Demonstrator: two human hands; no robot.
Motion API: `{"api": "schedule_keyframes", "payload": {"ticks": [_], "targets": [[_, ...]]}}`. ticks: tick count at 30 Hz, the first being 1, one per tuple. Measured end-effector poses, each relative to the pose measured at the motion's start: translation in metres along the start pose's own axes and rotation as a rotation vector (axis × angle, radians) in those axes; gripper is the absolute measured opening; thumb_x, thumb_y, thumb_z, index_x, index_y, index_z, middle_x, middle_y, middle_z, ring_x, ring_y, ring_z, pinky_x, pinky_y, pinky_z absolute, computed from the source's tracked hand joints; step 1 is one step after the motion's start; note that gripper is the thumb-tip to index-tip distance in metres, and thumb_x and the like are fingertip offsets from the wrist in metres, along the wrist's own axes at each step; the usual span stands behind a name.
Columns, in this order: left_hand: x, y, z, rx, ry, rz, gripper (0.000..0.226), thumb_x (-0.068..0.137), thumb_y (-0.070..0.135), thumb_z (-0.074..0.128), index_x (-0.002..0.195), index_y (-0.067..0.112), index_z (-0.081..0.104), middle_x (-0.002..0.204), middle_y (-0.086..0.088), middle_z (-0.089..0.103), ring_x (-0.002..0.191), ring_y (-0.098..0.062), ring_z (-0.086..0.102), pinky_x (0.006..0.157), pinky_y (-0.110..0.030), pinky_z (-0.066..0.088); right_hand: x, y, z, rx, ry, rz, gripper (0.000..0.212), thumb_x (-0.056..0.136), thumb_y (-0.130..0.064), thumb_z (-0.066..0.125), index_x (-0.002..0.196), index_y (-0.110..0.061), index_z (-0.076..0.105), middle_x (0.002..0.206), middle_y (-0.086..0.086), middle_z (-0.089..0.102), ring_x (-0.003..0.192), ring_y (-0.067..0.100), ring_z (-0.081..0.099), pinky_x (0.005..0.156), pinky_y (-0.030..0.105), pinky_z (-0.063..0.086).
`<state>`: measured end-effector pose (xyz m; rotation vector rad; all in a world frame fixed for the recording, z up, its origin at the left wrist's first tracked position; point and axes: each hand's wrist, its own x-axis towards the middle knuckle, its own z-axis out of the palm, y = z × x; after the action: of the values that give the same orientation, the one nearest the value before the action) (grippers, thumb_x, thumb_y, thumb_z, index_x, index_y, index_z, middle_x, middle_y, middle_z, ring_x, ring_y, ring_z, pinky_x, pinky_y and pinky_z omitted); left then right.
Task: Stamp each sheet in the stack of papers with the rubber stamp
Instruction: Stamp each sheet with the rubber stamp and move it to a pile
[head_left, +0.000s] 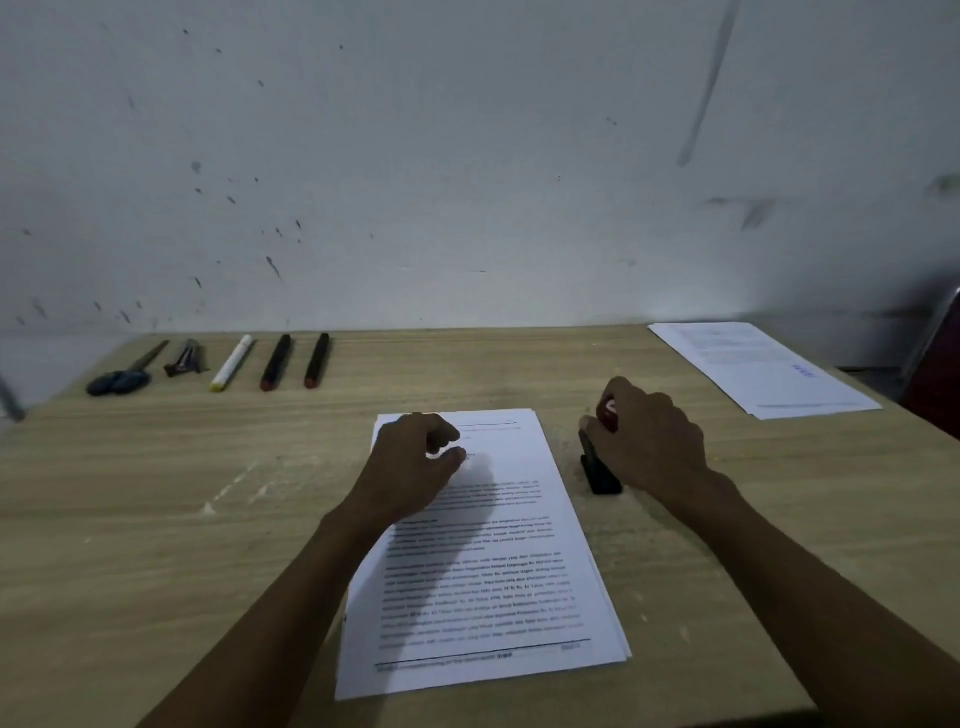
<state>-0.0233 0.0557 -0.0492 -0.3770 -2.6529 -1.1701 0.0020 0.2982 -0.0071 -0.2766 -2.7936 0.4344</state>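
Observation:
A stack of printed white sheets (514, 582) lies in the middle of the wooden table (156, 519). My left hand (410, 462) hovers over the stack's upper left part with its fingers loosely curled, holding nothing. To the right of the stack my right hand (644, 441) grips the rubber stamp (607, 410) by its red top, and the stamp stands on a black ink pad (600, 475) on the table. Further right, near the far corner, lies a sheet (753, 369) that bears a blue stamp mark (802, 370).
Along the far left edge lie scissors (122, 376), a dark clip-like tool (184, 358), a white marker (232, 362) and two black markers (275, 362), (317, 361). A stained wall rises behind the table. A red chair back (935, 358) shows at the right edge.

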Motion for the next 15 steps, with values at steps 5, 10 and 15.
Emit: {"api": "schedule_keyframes", "payload": {"ticks": [5, 10, 15], "targets": [[-0.006, -0.009, 0.02, 0.105, -0.114, 0.079, 0.043, 0.077, 0.049, 0.065, 0.11, 0.022, 0.065, 0.119, 0.005, 0.062, 0.115, -0.015, 0.051, 0.101, -0.034, 0.039, -0.004, -0.017, 0.003, 0.251, -0.052, -0.005, 0.023, 0.09, -0.041, 0.057, 0.097, -0.02, 0.052, 0.092, -0.001, 0.06, 0.083, 0.022, 0.058, 0.071, 0.035, 0.047], [-0.011, -0.009, 0.03, 0.235, -0.193, 0.164, 0.048, 0.079, 0.055, 0.063, 0.115, 0.023, 0.064, 0.127, 0.006, 0.06, 0.123, -0.017, 0.047, 0.1, -0.037, 0.039, -0.013, -0.029, 0.016, 0.205, -0.118, -0.067, 0.019, 0.092, -0.038, 0.054, 0.097, -0.02, 0.05, 0.09, 0.001, 0.06, 0.079, 0.02, 0.058, 0.066, 0.033, 0.046], [-0.013, -0.019, 0.037, 0.227, -0.173, 0.179, 0.063, 0.074, 0.07, 0.043, 0.112, 0.025, 0.066, 0.128, 0.007, 0.06, 0.123, -0.017, 0.05, 0.101, -0.044, 0.04, -0.031, -0.033, 0.025, 0.033, -0.064, -0.152, 0.019, 0.095, -0.039, 0.049, 0.101, -0.021, 0.046, 0.088, 0.001, 0.061, 0.079, 0.023, 0.059, 0.071, 0.035, 0.048]]}}
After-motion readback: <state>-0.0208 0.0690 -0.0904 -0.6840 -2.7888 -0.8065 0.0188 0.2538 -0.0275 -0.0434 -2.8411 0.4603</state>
